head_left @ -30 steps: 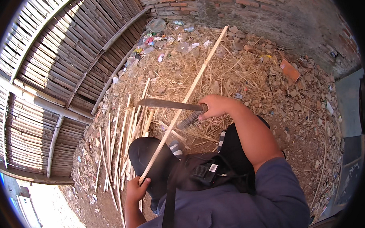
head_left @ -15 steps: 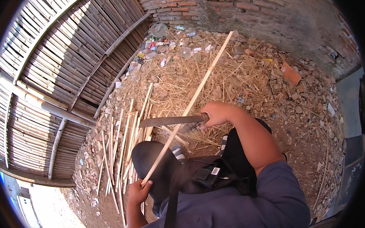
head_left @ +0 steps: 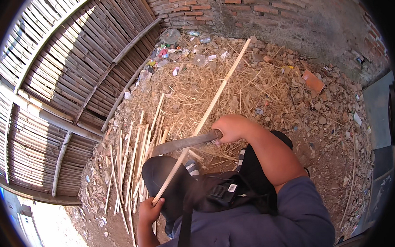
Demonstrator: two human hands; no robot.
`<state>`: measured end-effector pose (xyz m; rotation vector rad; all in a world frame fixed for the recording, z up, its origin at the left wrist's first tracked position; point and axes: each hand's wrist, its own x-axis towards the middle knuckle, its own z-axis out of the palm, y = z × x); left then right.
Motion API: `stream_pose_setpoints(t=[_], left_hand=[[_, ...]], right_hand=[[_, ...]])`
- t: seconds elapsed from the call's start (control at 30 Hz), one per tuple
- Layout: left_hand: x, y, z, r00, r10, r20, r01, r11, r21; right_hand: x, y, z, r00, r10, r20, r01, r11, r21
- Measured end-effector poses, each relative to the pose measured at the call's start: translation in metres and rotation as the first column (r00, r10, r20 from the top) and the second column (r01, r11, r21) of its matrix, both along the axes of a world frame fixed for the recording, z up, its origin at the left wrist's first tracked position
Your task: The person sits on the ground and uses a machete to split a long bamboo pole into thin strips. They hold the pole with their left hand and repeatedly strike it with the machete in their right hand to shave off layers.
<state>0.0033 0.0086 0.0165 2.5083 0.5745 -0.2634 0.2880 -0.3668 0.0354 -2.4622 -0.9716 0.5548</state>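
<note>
While the long pale wooden strip [head_left: 219,91] slants across the scene from seven o'clock up to one, the left hand [head_left: 151,208] has its lower end at seven, grip closed, thumb and fingers wrapped about the wood. And there, just right of centre, is the right hand [head_left: 231,127], its grip folded tight around a knife's handle, most of that handle hidden in the fist! The broad, dull knife blade [head_left: 174,145] reaches out toward eight o'clock and crosses over the strip; whether edge and wood actually meet, you cannot tell from here.

Below the blade, the strip passes above a black-clad knee [head_left: 158,170], with a striped sock [head_left: 192,167] showing beside it near six. Over at eight, more pale strips [head_left: 157,112] lie loosely bunched on the ground, roughly side by side. Straw [head_left: 257,88] spreads from twelve to two, scraps of litter [head_left: 164,51] gather at eleven, and an orange slab [head_left: 312,81] sits between two and three. A slatted wall [head_left: 51,54] fills ten o'clock, a brick wall [head_left: 263,8] stands at one, and a black device [head_left: 221,191] rests in the lap between five and six.
</note>
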Motion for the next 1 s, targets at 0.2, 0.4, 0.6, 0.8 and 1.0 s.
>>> stream_pose_setpoints(t=[0.2, 0.4, 0.6, 0.8, 1.0], left_hand=[[-0.003, 0.000, -0.009, 0.998, 0.021, 0.052, -0.021, 1.000, 0.007], [0.001, -0.001, -0.006, 0.999, 0.002, 0.043, -0.001, 1.000, -0.013], [0.000, 0.000, -0.003, 0.999, -0.005, 0.037, 0.004, 1.000, 0.020], [-0.001, -0.003, -0.004, 0.998, 0.007, 0.067, -0.008, 1.000, 0.025], [0.002, -0.002, -0.003, 0.999, 0.008, 0.043, -0.007, 1.000, -0.023]], right_hand=[[0.035, -0.043, -0.002, 0.883, -0.450, -0.137, 0.468, 0.867, 0.172], [0.020, -0.034, 0.000, 0.931, -0.361, -0.058, 0.365, 0.918, 0.156], [-0.001, 0.002, -0.005, 0.996, -0.057, 0.075, 0.057, 0.998, 0.010], [0.028, -0.025, -0.004, 0.929, -0.369, -0.026, 0.370, 0.922, 0.117], [0.016, -0.021, -0.003, 0.948, -0.313, -0.048, 0.317, 0.936, 0.152]])
